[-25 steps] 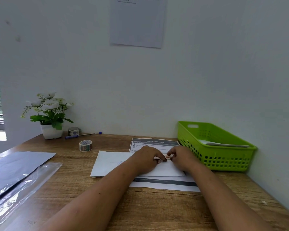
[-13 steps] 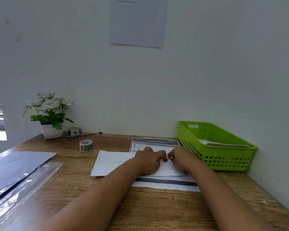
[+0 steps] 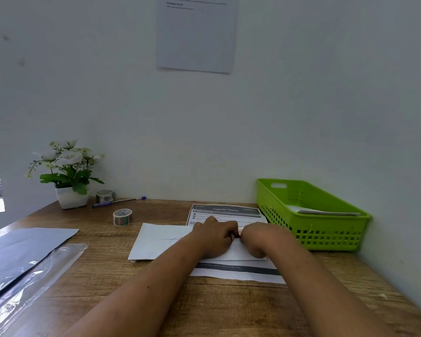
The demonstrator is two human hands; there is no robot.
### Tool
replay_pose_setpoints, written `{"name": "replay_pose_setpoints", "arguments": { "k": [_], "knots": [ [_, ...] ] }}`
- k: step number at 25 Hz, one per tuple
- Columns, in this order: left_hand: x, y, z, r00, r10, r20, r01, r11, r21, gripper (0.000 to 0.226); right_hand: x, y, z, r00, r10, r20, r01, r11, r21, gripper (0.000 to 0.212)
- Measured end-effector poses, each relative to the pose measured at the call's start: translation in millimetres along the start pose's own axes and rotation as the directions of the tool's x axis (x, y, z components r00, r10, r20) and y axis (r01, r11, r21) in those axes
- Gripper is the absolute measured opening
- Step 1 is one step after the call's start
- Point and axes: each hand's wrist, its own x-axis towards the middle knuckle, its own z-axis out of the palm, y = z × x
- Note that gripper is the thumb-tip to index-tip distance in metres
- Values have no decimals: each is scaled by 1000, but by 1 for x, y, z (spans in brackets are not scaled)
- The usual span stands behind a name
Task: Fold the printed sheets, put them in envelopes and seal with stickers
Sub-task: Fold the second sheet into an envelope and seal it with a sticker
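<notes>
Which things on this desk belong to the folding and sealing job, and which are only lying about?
For the job:
white envelope under both hands
printed sheet beneath it
sticker roll
second roll by the plant
green basket holding paper

Lying about:
potted plant
pen
dark sheet
clear plastic sleeve

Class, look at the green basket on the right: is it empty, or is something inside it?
Not empty. The green basket holds flat white paper, lying inside near its right end.
</notes>
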Motion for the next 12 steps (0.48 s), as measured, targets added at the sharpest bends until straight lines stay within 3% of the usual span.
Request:
{"name": "replay_pose_setpoints", "arguments": {
  "k": [12],
  "knots": [
    [-1, -2, -1, 1000, 24, 9, -24, 999, 25, 28, 20, 11, 19, 988, 139, -73, -139, 990, -2, 50]
  ]
}}
